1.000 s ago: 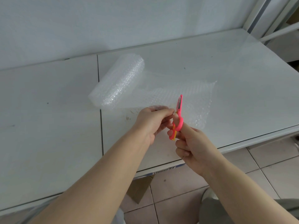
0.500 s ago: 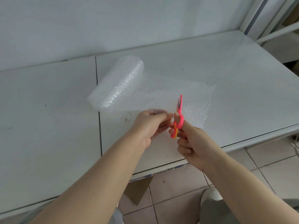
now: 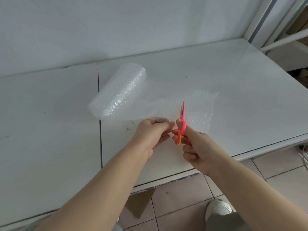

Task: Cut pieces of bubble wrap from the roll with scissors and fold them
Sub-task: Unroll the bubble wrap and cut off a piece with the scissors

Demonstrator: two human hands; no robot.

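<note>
Little changed from a second ago. Same grips, same spot at the sheet's near edge - only a slight drop of the whole scene in the view, roll, sheet and hands together, with a touch more of the wall point(image 3: 116, 30) above.

Pinched between thumb and fingers of the left hand point(image 3: 150, 135): the near edge of the unrolled sheet point(image 3: 196, 105), lifted a little off the tabletop point(image 3: 233, 72). Just to its right, fingertips almost meeting, the right hand point(image 3: 198, 147), clenched round the handles of the pink scissors point(image 3: 182, 124), thumb against the upper loop, fingers curled at the lower one with its orange trim. Blades pointing away and up over the sheet, all but closed, as in both earlier views. No telling from here whether already biting into the plastic.

Further back and to the left, the bubble wrap roll point(image 3: 118, 92), lying slantwise beside the seam between two white panels, its loose length spread out toward the right and joined to it in one piece.

Below the tabletop's front edge - pinkish floor tiles point(image 3: 183, 197), a scrap of brown cardboard point(image 3: 138, 204), a white shoe point(image 3: 218, 209) under the right forearm. At the far right, white frame uprights point(image 3: 260, 22).
</note>
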